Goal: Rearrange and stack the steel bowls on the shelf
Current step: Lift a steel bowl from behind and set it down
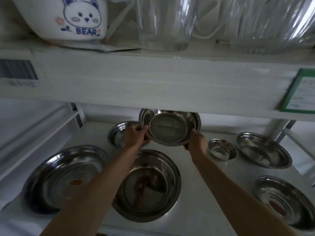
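A steel bowl [169,127] is held up at the back middle of the lower shelf [204,184], tilted toward me. My left hand [136,136] grips its left rim and my right hand [196,142] grips its right rim. Below it lies a large steel bowl [150,183]. Another large bowl [66,174] with an orange sticker sits at the front left. A smaller bowl [117,133] stands behind my left hand, partly hidden. To the right are a tiny bowl [222,151], a medium bowl [263,149] and a front-right bowl [284,200].
The upper shelf's white front edge [153,86] hangs just above the held bowl. On it stand a white bear bowl [68,19] and clear glass jugs [163,23]. A green label [301,92] hangs at the right. A white shelf bracket [75,114] is at the left.
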`<state>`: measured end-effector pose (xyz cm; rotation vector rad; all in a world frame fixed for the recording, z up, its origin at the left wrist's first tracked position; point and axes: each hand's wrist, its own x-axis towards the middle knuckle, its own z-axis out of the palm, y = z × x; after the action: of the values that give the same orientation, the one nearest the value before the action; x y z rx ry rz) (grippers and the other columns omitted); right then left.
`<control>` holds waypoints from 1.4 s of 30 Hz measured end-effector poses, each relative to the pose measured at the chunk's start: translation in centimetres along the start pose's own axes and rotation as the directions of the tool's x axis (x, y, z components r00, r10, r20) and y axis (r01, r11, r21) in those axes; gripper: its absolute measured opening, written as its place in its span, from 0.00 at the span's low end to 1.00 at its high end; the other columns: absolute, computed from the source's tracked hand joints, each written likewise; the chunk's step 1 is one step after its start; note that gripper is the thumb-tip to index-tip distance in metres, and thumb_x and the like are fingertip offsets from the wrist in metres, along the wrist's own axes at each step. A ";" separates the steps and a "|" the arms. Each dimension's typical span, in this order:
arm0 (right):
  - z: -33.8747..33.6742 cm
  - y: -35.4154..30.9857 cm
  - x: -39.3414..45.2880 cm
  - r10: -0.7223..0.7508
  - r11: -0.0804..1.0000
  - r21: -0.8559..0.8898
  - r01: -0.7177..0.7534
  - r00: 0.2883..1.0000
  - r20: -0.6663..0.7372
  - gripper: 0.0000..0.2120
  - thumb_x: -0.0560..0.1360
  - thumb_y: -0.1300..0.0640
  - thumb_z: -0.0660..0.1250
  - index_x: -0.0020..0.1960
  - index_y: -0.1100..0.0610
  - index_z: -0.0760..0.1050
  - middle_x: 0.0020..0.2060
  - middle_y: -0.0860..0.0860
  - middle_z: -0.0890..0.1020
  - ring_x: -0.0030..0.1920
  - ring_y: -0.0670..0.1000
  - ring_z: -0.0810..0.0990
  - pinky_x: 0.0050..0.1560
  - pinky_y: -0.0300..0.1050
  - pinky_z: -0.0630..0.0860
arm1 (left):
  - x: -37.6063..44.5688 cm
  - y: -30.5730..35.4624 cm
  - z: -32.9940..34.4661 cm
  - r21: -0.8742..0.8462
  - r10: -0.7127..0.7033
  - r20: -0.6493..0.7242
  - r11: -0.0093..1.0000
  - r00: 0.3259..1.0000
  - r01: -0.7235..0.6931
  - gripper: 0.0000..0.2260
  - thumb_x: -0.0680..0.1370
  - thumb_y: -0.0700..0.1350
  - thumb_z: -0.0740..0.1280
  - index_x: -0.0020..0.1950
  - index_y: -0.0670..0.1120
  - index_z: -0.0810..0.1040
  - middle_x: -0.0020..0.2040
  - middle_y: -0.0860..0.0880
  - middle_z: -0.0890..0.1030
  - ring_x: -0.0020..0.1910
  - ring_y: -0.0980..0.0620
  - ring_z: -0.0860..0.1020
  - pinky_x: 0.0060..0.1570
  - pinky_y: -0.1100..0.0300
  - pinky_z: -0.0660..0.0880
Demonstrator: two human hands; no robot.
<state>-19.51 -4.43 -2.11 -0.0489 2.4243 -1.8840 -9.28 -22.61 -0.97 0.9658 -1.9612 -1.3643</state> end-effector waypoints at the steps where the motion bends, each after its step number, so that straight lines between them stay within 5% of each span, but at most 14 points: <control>1: 0.1 -0.2 -0.6 -0.018 1.000 0.000 0.018 1.000 0.002 0.24 0.80 0.46 0.55 0.44 0.63 0.78 0.26 0.55 0.79 0.26 0.55 0.79 0.38 0.59 0.82 | -0.5 -0.1 -0.7 0.004 0.001 -0.023 1.000 1.000 -0.001 0.11 0.75 0.49 0.69 0.49 0.41 0.83 0.42 0.48 0.83 0.36 0.56 0.79 0.37 0.65 0.73; 4: 0.0 -0.6 -2.5 -0.022 0.998 0.061 0.019 0.999 0.039 0.23 0.82 0.45 0.55 0.50 0.64 0.77 0.31 0.57 0.80 0.28 0.53 0.78 0.31 0.50 0.81 | -2.5 -0.5 -2.5 -0.098 -0.004 -0.057 0.995 0.998 -0.001 0.06 0.74 0.47 0.70 0.43 0.45 0.83 0.38 0.47 0.84 0.38 0.49 0.84 0.37 0.60 0.79; 7: -0.2 -0.3 -3.9 -0.064 0.995 0.076 0.057 0.994 0.091 0.23 0.82 0.45 0.54 0.49 0.64 0.76 0.34 0.59 0.80 0.30 0.53 0.79 0.26 0.44 0.77 | -6.0 -0.7 -4.3 -0.268 -0.003 -0.074 0.963 0.997 -0.017 0.03 0.75 0.43 0.70 0.44 0.44 0.81 0.37 0.47 0.84 0.29 0.57 0.83 0.29 0.66 0.78; 12: 0.9 2.6 -5.4 -0.097 0.995 0.003 0.097 0.987 0.126 0.27 0.75 0.36 0.54 0.40 0.59 0.76 0.34 0.61 0.82 0.35 0.62 0.82 0.37 0.62 0.81 | -10.3 -2.9 -6.4 -0.331 -0.062 -0.119 0.944 0.991 0.019 0.07 0.75 0.44 0.70 0.38 0.44 0.80 0.27 0.52 0.83 0.28 0.54 0.83 0.27 0.65 0.78; 15: 0.8 3.0 -7.3 -0.101 0.991 -0.074 0.113 0.983 0.151 0.23 0.79 0.44 0.57 0.40 0.61 0.76 0.34 0.59 0.80 0.36 0.59 0.80 0.38 0.53 0.77 | -12.3 -4.5 -7.1 -0.381 -0.130 -0.119 0.922 0.984 0.076 0.06 0.75 0.45 0.70 0.39 0.45 0.81 0.34 0.48 0.85 0.34 0.50 0.85 0.32 0.59 0.81; 19: -0.1 3.9 -9.4 -0.151 0.972 -0.154 0.176 0.975 0.163 0.14 0.81 0.55 0.58 0.40 0.62 0.72 0.33 0.55 0.75 0.36 0.56 0.74 0.32 0.44 0.65 | -14.8 -5.9 -7.9 -0.362 -0.163 -0.132 0.926 0.978 0.105 0.08 0.76 0.45 0.69 0.43 0.40 0.81 0.38 0.45 0.85 0.36 0.50 0.85 0.35 0.59 0.82; 25: -0.1 5.9 -11.1 -0.208 0.953 -0.182 0.244 0.959 0.195 0.04 0.80 0.58 0.59 0.48 0.56 0.71 0.35 0.51 0.75 0.35 0.51 0.73 0.32 0.43 0.66 | -17.1 -8.1 -8.1 -0.295 -0.230 -0.239 0.943 0.943 0.155 0.09 0.75 0.47 0.71 0.40 0.42 0.81 0.33 0.46 0.85 0.32 0.52 0.85 0.31 0.60 0.81; 32: -0.5 8.5 -12.3 -0.226 0.899 -0.341 0.275 0.958 0.175 0.09 0.80 0.51 0.58 0.53 0.54 0.74 0.45 0.53 0.80 0.44 0.57 0.79 0.44 0.52 0.78 | -19.3 -10.2 -7.6 -0.086 -0.194 -0.363 0.981 0.911 0.175 0.11 0.74 0.50 0.71 0.37 0.45 0.79 0.31 0.49 0.84 0.28 0.55 0.83 0.35 0.54 0.83; 42: -0.9 9.8 -13.3 -0.229 0.850 -0.446 0.279 0.960 0.163 0.11 0.79 0.51 0.59 0.55 0.53 0.77 0.47 0.50 0.72 0.36 0.54 0.77 0.39 0.49 0.78 | -20.7 -11.0 -7.1 -0.006 -0.145 -0.421 0.988 0.896 0.157 0.10 0.72 0.55 0.71 0.36 0.50 0.78 0.33 0.49 0.82 0.31 0.53 0.82 0.37 0.50 0.82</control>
<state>-6.15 -0.26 -10.95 -0.5057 2.8476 -1.2765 10.97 -12.20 -9.89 1.3259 -1.6080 -1.0935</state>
